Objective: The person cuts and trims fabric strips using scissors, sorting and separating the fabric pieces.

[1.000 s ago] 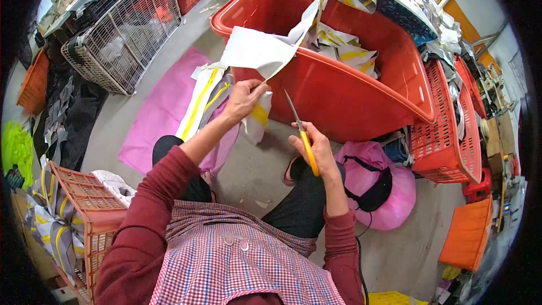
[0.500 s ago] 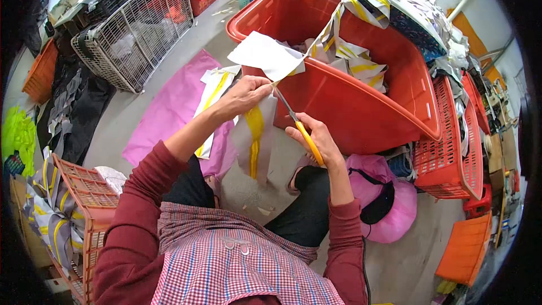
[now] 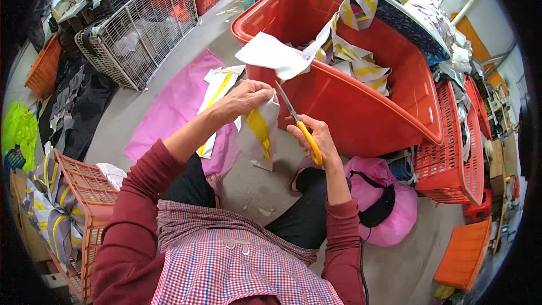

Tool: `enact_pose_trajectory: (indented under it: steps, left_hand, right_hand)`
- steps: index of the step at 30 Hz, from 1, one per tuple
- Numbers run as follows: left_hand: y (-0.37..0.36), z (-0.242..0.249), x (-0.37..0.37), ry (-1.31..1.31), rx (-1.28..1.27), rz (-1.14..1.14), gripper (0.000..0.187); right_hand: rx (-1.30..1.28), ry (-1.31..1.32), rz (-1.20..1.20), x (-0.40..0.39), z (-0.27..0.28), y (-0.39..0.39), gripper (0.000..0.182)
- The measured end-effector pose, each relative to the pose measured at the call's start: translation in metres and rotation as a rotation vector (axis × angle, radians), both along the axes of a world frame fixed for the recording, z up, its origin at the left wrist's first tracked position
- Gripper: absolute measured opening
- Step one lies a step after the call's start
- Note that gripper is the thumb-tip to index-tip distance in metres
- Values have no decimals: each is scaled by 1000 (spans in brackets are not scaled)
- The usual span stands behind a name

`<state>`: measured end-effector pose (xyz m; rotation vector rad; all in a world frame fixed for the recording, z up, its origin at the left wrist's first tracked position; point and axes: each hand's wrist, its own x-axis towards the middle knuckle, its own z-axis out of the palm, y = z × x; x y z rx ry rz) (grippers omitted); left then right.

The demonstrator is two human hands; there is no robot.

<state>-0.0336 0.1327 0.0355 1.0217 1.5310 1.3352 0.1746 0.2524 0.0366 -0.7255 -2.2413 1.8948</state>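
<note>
Pinched in my left hand [image 3: 249, 97] is a grey-white fabric piece with a yellow stripe [image 3: 258, 130], hanging down over the floor. My right hand [image 3: 314, 138] grips yellow-handled scissors [image 3: 305, 130], their blades pointing up and left, close to the top of that piece. Just beyond the blade tips, a white fabric piece [image 3: 275, 56] lies over the rim of a large red tub [image 3: 350, 99]. A striped strip [image 3: 323, 36] runs from it up to the table edge. More striped pieces [image 3: 361, 65] lie inside the tub.
Pink cloth [image 3: 169, 107] with striped pieces [image 3: 217, 93] on it covers floor at left. A pink bag [image 3: 389, 209] sits by my right leg. A wire basket [image 3: 138, 31], a crate of striped pieces [image 3: 84, 183] and a red basket [image 3: 449, 158] stand around.
The held striped piece has come apart from the white piece and strip at the tub's rim. Now there is a gap between them, and the held piece's lower end has swung up.
</note>
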Motion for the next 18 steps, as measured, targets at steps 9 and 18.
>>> enact_pose_trajectory:
  steps: [9,18]
  left_hand:
    - [-37,-20,-132,327,-235,39,27]
    - [91,62,-290,-168,283,582,26]
  right_hand:
    - [294,182,95,35,-42,-46,41]
    - [153,23,7,37,-68,-54,38]
